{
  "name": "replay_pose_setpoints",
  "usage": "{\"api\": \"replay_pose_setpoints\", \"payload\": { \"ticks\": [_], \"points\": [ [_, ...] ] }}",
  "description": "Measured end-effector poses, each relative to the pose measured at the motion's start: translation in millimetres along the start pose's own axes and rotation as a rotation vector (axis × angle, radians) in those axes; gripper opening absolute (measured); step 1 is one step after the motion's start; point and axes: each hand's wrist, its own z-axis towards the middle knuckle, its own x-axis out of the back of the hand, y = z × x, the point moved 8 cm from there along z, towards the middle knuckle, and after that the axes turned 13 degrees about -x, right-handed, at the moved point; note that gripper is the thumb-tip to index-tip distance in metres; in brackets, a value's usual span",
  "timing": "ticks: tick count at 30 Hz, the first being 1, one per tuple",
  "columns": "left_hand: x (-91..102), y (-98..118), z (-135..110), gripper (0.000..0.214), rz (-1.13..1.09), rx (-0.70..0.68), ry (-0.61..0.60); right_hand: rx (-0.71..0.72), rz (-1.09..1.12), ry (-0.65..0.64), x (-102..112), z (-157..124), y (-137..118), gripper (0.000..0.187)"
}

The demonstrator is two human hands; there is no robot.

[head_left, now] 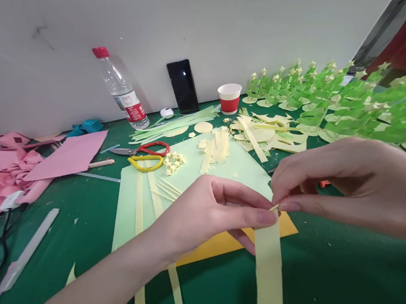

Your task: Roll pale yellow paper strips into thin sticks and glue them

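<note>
My left hand (209,214) and my right hand (340,183) meet above the green table, and both pinch the top end of a pale yellow paper strip (268,271) that hangs down toward me. Under the hands lie a light green sheet (190,172) and an orange sheet (287,228). More yellow strips (141,202) rest on the green sheet. A small heap of folded paper stars (174,162) sits near the scissors.
Red-handled scissors (145,150) and yellow-handled scissors (146,163) lie behind the sheet. A water bottle (121,90), a dark phone (182,86) and a red paper cup (230,98) stand by the wall. Green paper trees (345,93) fill the right; pink paper scraps (16,167) the left.
</note>
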Motion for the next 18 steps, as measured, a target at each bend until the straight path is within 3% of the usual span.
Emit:
{"api": "replay_pose_setpoints", "payload": {
  "ticks": [8,11,13,18],
  "points": [
    [-4.0,2.2,0.3,0.024,-0.058,-0.004,-0.033,-0.02,0.001,0.013,0.7,1.5,1.5,0.017],
    [-6.8,-0.9,-0.7,0.016,-0.106,0.012,-0.072,0.007,0.001,0.011,2.3,1.1,-0.5,0.016],
    [-8.0,-3.4,-1.2,0.012,-0.123,0.03,-0.082,0.019,-0.015,-0.013,2.1,1.6,-1.4,0.015],
    [-6.3,-6.4,-1.5,0.026,-0.055,0.06,-0.022,0.037,-0.077,-0.103,-2.7,4.5,-1.7,0.014]
  ]
}}
